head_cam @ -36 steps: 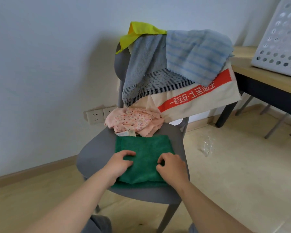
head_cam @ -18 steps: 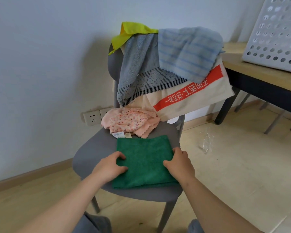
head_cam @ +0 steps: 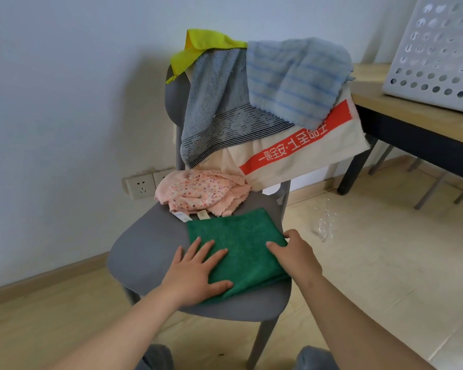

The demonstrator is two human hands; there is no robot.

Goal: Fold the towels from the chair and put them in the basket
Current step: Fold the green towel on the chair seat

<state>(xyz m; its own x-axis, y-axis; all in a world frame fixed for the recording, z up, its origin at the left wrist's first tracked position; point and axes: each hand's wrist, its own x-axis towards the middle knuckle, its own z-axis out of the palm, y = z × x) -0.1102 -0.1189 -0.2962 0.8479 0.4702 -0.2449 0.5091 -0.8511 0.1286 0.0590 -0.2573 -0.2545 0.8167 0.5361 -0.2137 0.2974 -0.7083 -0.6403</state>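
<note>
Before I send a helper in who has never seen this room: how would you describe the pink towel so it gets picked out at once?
Find the grey chair against the wall, its backrest draped with towels. On the seat, behind the folded green towel, lies the pink towel. It alone is pale pink with coloured dots and a scalloped edge, crumpled rather than hung or folded.

We are facing a pale wall (head_cam: 64, 102) filling 9 to 12 o'clock, with a white socket (head_cam: 141, 185) sitting low on it and a wooden baseboard (head_cam: 46, 276) running below at 8 o'clock. A wood-topped table (head_cam: 412, 121) on dark legs is standing at 2 o'clock, and a light floor (head_cam: 385, 276) is spreading at 4 o'clock.
</note>
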